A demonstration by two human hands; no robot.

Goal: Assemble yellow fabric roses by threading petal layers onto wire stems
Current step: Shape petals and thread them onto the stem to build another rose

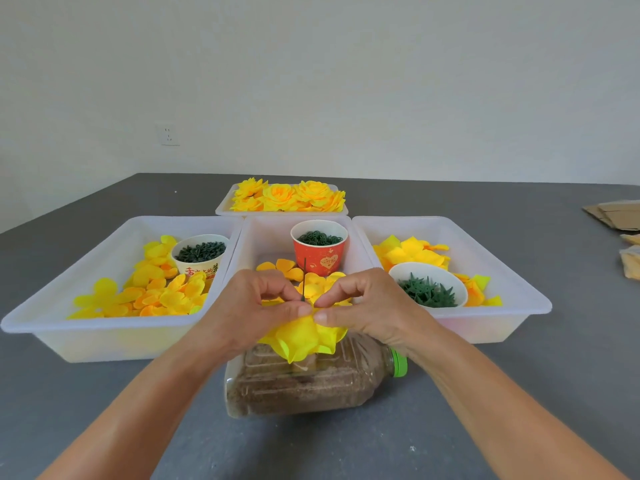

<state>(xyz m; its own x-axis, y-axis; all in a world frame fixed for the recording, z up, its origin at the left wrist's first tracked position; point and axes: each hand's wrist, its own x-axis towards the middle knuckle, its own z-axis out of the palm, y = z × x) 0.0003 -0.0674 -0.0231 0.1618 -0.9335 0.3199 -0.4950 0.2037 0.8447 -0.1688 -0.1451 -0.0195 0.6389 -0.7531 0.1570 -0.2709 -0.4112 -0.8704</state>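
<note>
Head view: four trays (114, 341), three cups (320, 252), one bottle (304, 386) are counted; one wire stem (304, 280) with petals (301, 336) is pinched, apparently, by left hand (258, 306) and right hand (367, 306).

Soft, even daylight fills the sharp picture, throwing only faint shadows on the table (104, 393), while wide-angle distortion bends the trays (114, 344) outward near the edges.

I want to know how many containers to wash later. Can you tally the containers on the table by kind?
White plastic trays: 4 (left, middle, right, back)
Paper cups: 2 (white, red)
White bowl: 1
Plastic jug lying on its side: 1
Total: 8
</note>
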